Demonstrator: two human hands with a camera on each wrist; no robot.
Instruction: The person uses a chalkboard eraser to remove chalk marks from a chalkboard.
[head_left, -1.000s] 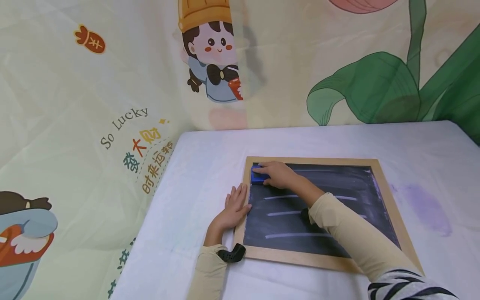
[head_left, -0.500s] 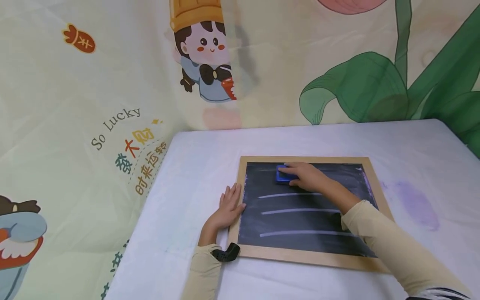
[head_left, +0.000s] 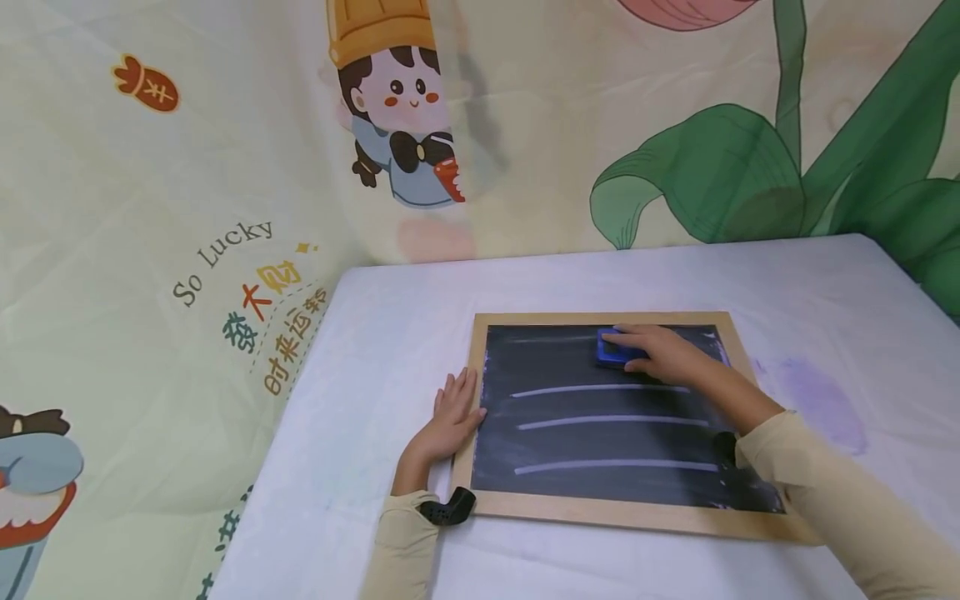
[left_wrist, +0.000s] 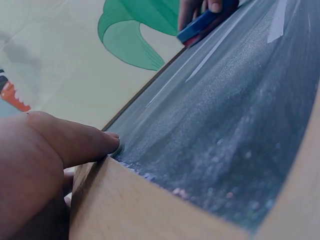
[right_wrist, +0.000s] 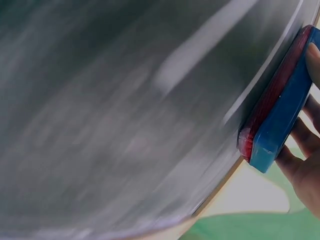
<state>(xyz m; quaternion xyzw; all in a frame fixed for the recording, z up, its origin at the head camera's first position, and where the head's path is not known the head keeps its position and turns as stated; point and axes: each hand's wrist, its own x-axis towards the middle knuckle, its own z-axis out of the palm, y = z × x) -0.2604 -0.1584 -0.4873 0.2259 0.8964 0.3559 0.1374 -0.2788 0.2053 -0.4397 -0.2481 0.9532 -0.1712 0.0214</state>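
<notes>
A chalkboard (head_left: 570, 446) with a light wooden frame lies on the white-covered table. My right hand (head_left: 667, 354) grips a blue chalkboard eraser (head_left: 606, 358) near the board's top edge, right of its middle. In the right wrist view the eraser (right_wrist: 280, 105) shows a red pad against the board, with thumb and fingers on its blue back. My left hand (head_left: 444, 425) rests on the left frame edge, fingers straight. The left wrist view shows its thumb (left_wrist: 85, 142) reaching over the frame onto the board. Three white chalk lines (head_left: 615, 420) cross the board, with a faint streak above them.
A purple smudge (head_left: 821, 404) marks the tablecloth (head_left: 405, 312) right of the board. Behind the table hangs a printed cloth (head_left: 547, 125) with a cartoon figure and green leaves. A black wrist device (head_left: 448, 507) sits at the left sleeve.
My right hand has slid the eraser rightward along the board's top, from the upper left corner to past the middle. The left hand keeps its place on the frame. The head view has shifted slightly.
</notes>
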